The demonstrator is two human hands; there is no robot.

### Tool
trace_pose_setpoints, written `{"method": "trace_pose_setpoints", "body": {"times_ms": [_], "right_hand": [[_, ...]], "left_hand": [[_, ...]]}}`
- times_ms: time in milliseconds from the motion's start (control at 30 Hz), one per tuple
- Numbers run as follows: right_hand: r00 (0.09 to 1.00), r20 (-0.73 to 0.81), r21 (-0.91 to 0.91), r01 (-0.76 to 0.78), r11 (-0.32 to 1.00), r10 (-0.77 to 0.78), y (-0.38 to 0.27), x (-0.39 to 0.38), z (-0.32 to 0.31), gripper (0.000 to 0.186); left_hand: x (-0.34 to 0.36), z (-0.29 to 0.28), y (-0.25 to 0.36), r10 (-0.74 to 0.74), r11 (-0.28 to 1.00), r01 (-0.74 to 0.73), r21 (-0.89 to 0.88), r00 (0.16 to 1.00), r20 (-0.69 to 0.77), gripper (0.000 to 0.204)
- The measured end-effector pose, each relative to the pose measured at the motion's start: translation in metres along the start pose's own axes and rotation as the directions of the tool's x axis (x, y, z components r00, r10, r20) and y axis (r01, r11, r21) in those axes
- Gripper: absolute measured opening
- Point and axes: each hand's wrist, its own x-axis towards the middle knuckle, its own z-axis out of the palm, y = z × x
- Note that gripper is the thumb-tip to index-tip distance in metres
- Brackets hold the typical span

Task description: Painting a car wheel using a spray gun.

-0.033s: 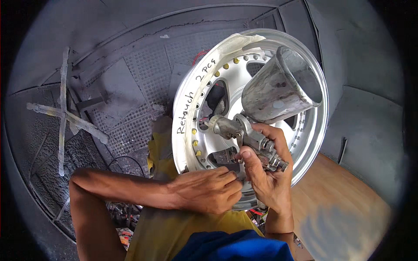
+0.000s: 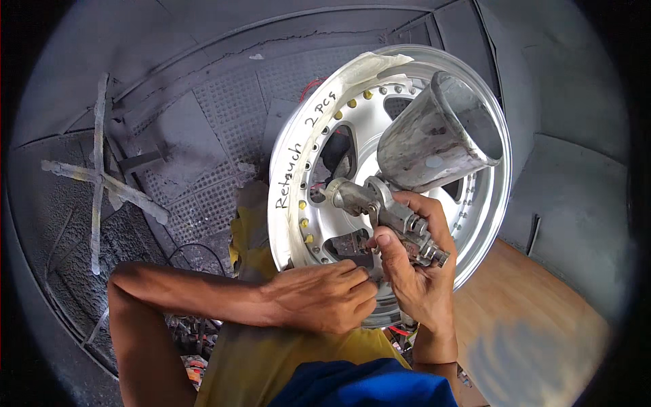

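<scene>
My right hand [image 2: 424, 285] is wrapped round a metal spray gun [image 2: 390, 216], its thumb along the near side by the trigger. A stained grey paint cup [image 2: 430, 139] sits on top of the gun, tilted with its open mouth to the right. Behind the gun is a silver wheel rim [image 2: 369, 129] with a polished lip. Masking tape [image 2: 293, 152] with handwriting covers the left part of that lip. My left hand [image 2: 324, 296] is closed in a fist in front of the rim's lower edge, close to my right hand; what its fingers hold, if anything, is hidden.
A paint-crusted cross-shaped stand [image 2: 99, 178] is at the left. Perforated floor mats [image 2: 220, 112] lie beyond the rim. Grey panels [image 2: 573, 197] and a wood-patterned surface [image 2: 522, 298] are at the right. A dark cable [image 2: 196, 245] curves near my left forearm.
</scene>
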Motion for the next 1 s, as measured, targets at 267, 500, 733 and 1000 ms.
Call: {"method": "trace_pose_setpoints", "body": {"times_ms": [267, 500, 733, 1000], "right_hand": [[0.997, -0.054, 0.028, -0.049, 0.998, 0.051, -0.0057, 0.0045, 0.0015, 0.036], [0.984, -0.172, 0.007, 0.052, 0.999, -0.05, 0.0015, 0.0096, 0.0043, 0.042], [0.976, -0.213, 0.002, 0.04, 0.999, -0.039, 0.0007, 0.0081, 0.0014, 0.042], [0.995, -0.092, 0.041, -0.038, 0.998, 0.042, -0.006, 0.0014, 0.0006, 0.038]], "left_hand": [[-0.0004, 0.001, -0.001, 0.018, 1.0, -0.018, 0.015, 1.0, 0.018, 0.015], [0.0003, 0.0003, -0.0011, 0.016, 1.0, -0.016, 0.013, 0.999, 0.042, 0.015], [-0.0003, 0.0006, 0.0002, 0.007, 1.0, -0.007, -0.002, 0.998, 0.059, 0.015], [0.001, -0.0019, 0.0008, 0.014, 1.0, -0.015, 0.019, 0.999, 0.044, 0.015]]}}
